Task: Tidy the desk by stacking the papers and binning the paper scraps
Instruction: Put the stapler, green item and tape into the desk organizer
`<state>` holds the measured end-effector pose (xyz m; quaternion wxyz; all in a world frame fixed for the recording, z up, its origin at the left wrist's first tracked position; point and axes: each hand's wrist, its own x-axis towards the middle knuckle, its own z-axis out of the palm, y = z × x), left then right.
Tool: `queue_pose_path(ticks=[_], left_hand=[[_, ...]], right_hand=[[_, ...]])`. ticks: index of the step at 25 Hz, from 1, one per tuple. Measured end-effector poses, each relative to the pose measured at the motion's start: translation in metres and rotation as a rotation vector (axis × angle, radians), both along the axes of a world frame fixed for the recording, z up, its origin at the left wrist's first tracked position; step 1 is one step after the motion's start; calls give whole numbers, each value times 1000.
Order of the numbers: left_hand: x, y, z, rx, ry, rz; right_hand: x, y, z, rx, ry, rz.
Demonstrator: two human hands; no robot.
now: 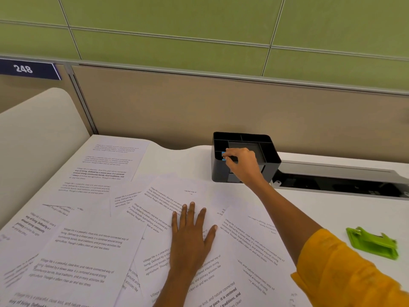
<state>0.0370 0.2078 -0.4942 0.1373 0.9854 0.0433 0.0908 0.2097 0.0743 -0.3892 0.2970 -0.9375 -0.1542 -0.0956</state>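
The task looks barely begun. The papers (115, 240) lie unstacked, fanned and overlapping across the lower left and centre of the frame, one sheet (115, 160) apart at upper left. The left hand (191, 235) rests flat on the centre sheets, fingers spread. The right hand (240, 159) reaches into the black organiser (269, 151) at centre right, fingertips pinching a small blue item (223, 155); what it is cannot be told. No scraps or bin show. A green stapler (373, 242) lies at lower right. Stacking is all left.
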Motion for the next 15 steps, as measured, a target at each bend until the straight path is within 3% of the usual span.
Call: queue_pose_path(ticks=[9, 15], left_hand=[[-1, -1, 4, 119, 88, -63], [-12, -17, 14, 144, 43, -177]], right_hand=[[-62, -48, 29, 10, -52, -26], [-116, -121, 15, 88, 54, -250]])
